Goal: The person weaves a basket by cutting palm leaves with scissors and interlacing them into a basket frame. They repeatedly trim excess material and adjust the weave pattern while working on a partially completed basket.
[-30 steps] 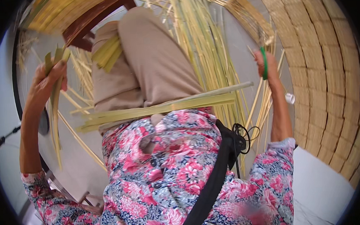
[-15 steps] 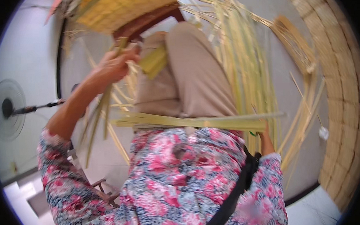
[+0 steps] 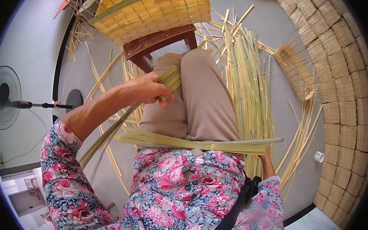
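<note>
My left hand (image 3: 154, 90) is closed around a small bundle of flat green bamboo strips (image 3: 170, 76) above my left thigh. Their long ends trail down and left past my forearm. Across my lap lies another layer of pale green strips (image 3: 185, 145), running from left to right. At its right end my right hand (image 3: 264, 157) shows only in part, beside or under the strips, its fingers hidden. In front of my knees a yellow-green woven bamboo basket (image 3: 154, 17) rests on a red-brown wooden stool (image 3: 163, 40).
Many long strips (image 3: 249, 86) lie on the floor to my right. Farther right are a small unfinished woven piece (image 3: 293, 69), a white cup-like object (image 3: 319, 156) and a stacked wall of woven baskets (image 3: 337, 107). A standing fan (image 3: 5, 95) is at the left.
My left hand has moved right, from beside my left knee to over the thigh, and now grips the bundle there. The view has shifted slightly. My right hand stays by the lap strips.
</note>
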A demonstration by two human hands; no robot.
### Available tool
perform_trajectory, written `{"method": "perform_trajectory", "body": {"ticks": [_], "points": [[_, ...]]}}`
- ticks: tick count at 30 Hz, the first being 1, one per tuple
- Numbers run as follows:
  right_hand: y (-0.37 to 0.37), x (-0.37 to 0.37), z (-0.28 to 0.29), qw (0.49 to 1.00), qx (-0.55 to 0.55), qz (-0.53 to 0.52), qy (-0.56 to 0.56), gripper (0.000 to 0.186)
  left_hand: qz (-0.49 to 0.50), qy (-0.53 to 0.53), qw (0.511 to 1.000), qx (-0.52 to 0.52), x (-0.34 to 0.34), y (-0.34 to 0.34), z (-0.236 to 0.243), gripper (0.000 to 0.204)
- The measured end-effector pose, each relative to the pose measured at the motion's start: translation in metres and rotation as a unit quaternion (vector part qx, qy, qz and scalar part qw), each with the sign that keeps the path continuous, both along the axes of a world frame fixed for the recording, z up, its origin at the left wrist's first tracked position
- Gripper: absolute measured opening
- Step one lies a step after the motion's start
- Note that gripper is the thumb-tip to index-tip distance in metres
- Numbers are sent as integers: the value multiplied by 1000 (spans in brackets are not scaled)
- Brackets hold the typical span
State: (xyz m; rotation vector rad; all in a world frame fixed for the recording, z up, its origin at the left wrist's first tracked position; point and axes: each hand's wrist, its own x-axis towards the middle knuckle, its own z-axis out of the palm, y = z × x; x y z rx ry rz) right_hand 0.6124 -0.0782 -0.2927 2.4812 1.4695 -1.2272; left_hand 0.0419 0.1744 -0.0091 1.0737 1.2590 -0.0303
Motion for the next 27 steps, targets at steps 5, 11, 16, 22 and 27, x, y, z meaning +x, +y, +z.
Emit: {"method": "perform_trajectory", "body": {"ticks": [5,11,16,22,27], "points": [[78,6,52,985,120,-57,107,27,-14,-11,999,33,-31,-3,1,23],[162,-33,203,947,226,-125,190,28,-8,-8,995,95,-116,-28,46,24],[189,-122,292,872,434,-13,228,22,47,-86,993,68,-160,-89,74,23],[231,-282,368,701,564,424,99,32,-81,-108,990,-52,-167,-118,29,25],[243,-343,282,725,396,538,166,24,-155,-75,983,-61,-167,-98,4,20]]}}
